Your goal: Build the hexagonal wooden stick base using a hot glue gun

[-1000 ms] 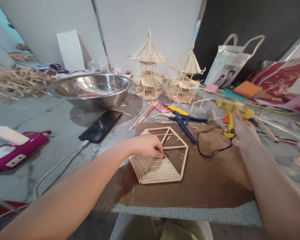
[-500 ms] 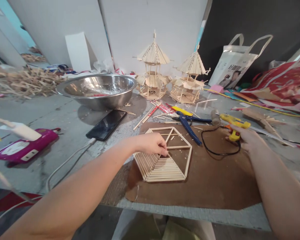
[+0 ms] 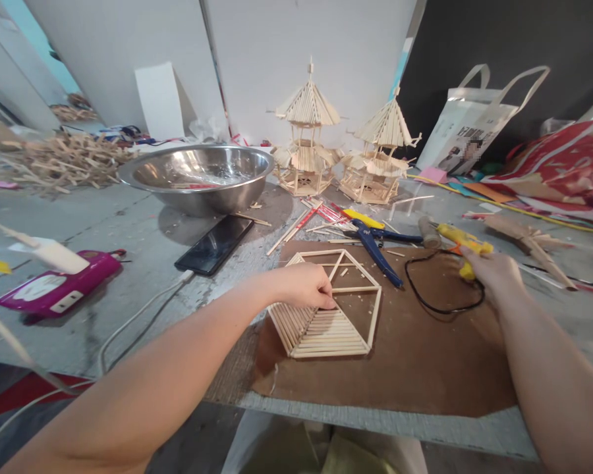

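Observation:
My left hand (image 3: 309, 284) reaches over a hexagonal frame of thin wooden sticks (image 3: 375, 319). Its thumb and fingers are pinched together near the frame's centre, at the inner tip of a wedge filled with parallel sticks (image 3: 329, 334); whatever they pinch is hidden. A neighbouring wedge on the left is also filled, partly under the hand. Other wedges show only the frame bars. At the right, my right hand (image 3: 491, 270) is closed round the handle of a yellow glue gun (image 3: 462, 238), whose nozzle points left. Its black cord loops on the brown board (image 3: 425, 362).
Blue-handled cutters (image 3: 375, 253) and loose sticks lie behind the frame. Two stick pagodas (image 3: 309, 105) stand at the back, beside a steel bowl (image 3: 197, 197). A phone (image 3: 215, 245) on a cable and a purple power strip (image 3: 62, 283) lie left. A white bag (image 3: 469, 131) stands back right.
The view has shifted slightly. My left fingertips stay at the frame's centre, pressed a little lower. My right hand has turned slightly on the glue gun, its fingers now less visible.

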